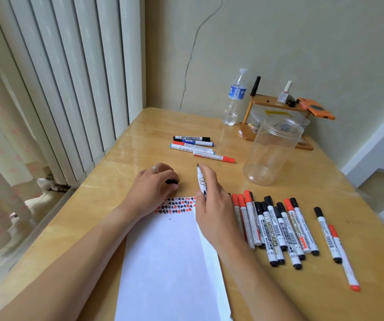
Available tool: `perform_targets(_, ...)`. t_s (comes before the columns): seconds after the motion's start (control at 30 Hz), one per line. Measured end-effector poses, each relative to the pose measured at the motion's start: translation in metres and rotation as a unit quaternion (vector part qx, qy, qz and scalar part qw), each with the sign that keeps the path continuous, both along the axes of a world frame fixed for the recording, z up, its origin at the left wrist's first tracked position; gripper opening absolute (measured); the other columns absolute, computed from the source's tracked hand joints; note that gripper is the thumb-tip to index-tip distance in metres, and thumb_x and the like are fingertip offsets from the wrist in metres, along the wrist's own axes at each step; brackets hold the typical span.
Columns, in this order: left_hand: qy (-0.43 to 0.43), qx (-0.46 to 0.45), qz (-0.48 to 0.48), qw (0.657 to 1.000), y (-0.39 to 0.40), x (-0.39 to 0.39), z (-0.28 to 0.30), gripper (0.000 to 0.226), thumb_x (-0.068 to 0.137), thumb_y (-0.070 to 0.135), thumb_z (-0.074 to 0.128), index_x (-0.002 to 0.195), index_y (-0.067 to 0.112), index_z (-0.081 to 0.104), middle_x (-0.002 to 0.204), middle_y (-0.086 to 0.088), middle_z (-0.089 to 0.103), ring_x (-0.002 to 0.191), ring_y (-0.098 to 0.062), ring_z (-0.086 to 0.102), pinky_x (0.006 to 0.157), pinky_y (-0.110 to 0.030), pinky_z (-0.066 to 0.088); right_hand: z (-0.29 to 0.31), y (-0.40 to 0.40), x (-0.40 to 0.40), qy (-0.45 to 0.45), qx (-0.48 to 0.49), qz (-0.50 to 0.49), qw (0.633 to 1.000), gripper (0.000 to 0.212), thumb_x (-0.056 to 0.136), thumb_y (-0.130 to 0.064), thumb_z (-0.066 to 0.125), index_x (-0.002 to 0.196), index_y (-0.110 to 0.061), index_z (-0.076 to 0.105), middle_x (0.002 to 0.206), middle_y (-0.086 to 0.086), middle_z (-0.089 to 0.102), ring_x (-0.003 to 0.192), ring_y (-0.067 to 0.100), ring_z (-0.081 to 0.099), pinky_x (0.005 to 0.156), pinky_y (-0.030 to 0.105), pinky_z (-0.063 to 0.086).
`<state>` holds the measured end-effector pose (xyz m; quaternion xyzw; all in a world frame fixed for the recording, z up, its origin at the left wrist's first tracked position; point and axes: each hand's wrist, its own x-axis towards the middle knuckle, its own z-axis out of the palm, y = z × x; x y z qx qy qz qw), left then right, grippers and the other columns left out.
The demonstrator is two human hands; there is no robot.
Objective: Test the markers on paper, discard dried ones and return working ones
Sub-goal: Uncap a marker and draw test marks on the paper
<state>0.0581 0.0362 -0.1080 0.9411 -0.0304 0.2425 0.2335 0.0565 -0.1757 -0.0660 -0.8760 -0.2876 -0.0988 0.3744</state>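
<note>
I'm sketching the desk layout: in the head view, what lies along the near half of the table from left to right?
Left hand holding a black cap → white paper sheet → right hand holding an uncapped black whiteboard marker → cluster of red and black capped markers → separate black-capped and red-capped pair.

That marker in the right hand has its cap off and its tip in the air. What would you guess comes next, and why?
Probably the right hand lowers the uncapped marker to the paper for a test stroke. Its tip points up, off the sheet, the left hand holds what looks like its black cap, and red and black marks already line the paper's top edge.
</note>
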Motion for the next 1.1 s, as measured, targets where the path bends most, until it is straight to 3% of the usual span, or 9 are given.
perform_targets(0.17,0.027,-0.004,0.000,1.000,-0.003,-0.001,-0.001,0.031,0.094,0.034,0.066,0.123,0.028,0.061,0.126,0.006,0.059,0.098,-0.019,0.065,0.094,-0.046,0.050,-0.010,0.004,0.003,0.060,0.115,0.023,0.991,0.024,0.101,-0.015,0.052,0.113,-0.036,0.056,0.088,-0.005,0.062,0.071,0.023,0.068,0.065,0.046,0.058)
perform_targets(0.3,-0.028,0.015,0.017,0.999,-0.002,-0.008,0.009,0.020,0.090,0.038,0.066,0.102,0.024,0.059,0.104,0.005,0.053,0.077,-0.016,0.052,0.076,-0.039,0.047,-0.007,0.000,0.002,0.154,0.174,0.023,0.972,0.019,0.104,-0.012,0.052,0.109,-0.028,0.061,0.074,0.014,0.066,0.057,0.018,0.069,0.048,0.030,0.050)
perform_targets(0.43,0.027,0.064,-0.021,0.997,-0.001,-0.011,0.005,0.033,0.089,0.053,0.050,0.102,0.027,0.067,0.099,0.006,0.059,0.090,-0.018,0.054,0.079,-0.041,0.052,-0.007,0.001,0.006,0.197,0.225,0.011,0.954,0.031,0.102,-0.006,0.046,0.106,-0.030,0.065,0.088,0.010,0.066,0.056,0.021,0.066,0.053,0.038,0.056)
perform_targets(0.57,0.090,0.091,-0.030,0.991,-0.005,-0.011,0.000,0.053,0.090,0.065,0.040,0.131,0.037,0.059,0.130,0.008,0.055,0.122,-0.017,0.050,0.101,-0.041,0.042,-0.001,0.000,0.008,0.289,0.332,0.071,0.895,0.041,0.096,-0.004,0.039,0.113,-0.025,0.069,0.098,0.008,0.068,0.064,0.031,0.064,0.061,0.043,0.056)
perform_targets(0.67,0.128,0.096,-0.040,0.986,-0.009,-0.013,-0.003,0.065,0.091,0.071,0.026,0.145,0.042,0.047,0.152,0.009,0.044,0.147,-0.012,0.032,0.117,-0.039,0.024,0.007,-0.002,0.003,0.323,0.363,0.131,0.864,0.036,0.101,0.007,0.044,0.126,-0.014,0.061,0.096,0.009,0.073,0.069,0.029,0.067,0.067,0.038,0.058)
perform_targets(0.8,0.156,0.093,-0.046,0.982,-0.010,-0.014,-0.002,0.077,0.088,0.076,0.013,0.153,0.043,0.038,0.165,0.006,0.030,0.156,-0.009,0.012,0.123,-0.038,0.013,0.000,0.006,-0.007,0.327,0.350,0.138,0.867,0.020,0.098,-0.027,0.066,0.112,-0.015,0.059,0.073,0.011,0.061,0.063,0.023,0.058,0.060,0.032,0.048)
perform_targets(0.9,0.173,0.104,-0.052,0.978,-0.007,-0.014,-0.001,0.090,0.082,0.087,0.005,0.154,0.043,0.036,0.167,0.008,0.024,0.156,-0.005,0.006,0.123,-0.035,0.009,-0.010,0.013,-0.010,0.316,0.304,0.092,0.894,0.032,0.098,-0.050,0.057,0.102,-0.019,0.065,0.070,0.007,0.051,0.062,0.023,0.049,0.055,0.030,0.037)
perform_targets(1.0,0.191,0.112,-0.059,0.973,-0.003,-0.013,0.001,0.085,0.083,0.085,0.006,0.155,0.047,0.031,0.168,0.011,0.019,0.156,-0.004,0.003,0.123,-0.042,0.006,-0.009,0.013,-0.005,0.304,0.297,0.063,0.903,0.028,0.100,-0.046,0.050,0.103,-0.023,0.067,0.073,0.006,0.056,0.062,0.023,0.054,0.050,0.026,0.040)
perform_targets(1.1,0.210,0.110,-0.071,0.969,0.003,-0.014,0.001,0.090,0.079,0.090,-0.003,0.155,0.052,0.026,0.169,0.014,0.015,0.155,-0.001,0.000,0.122,-0.049,0.001,-0.005,0.006,0.002,0.310,0.298,0.042,0.902,0.008,0.103,-0.023,0.057,0.108,-0.018,0.062,0.078,0.003,0.066,0.065,0.023,0.061,0.053,0.028,0.049)
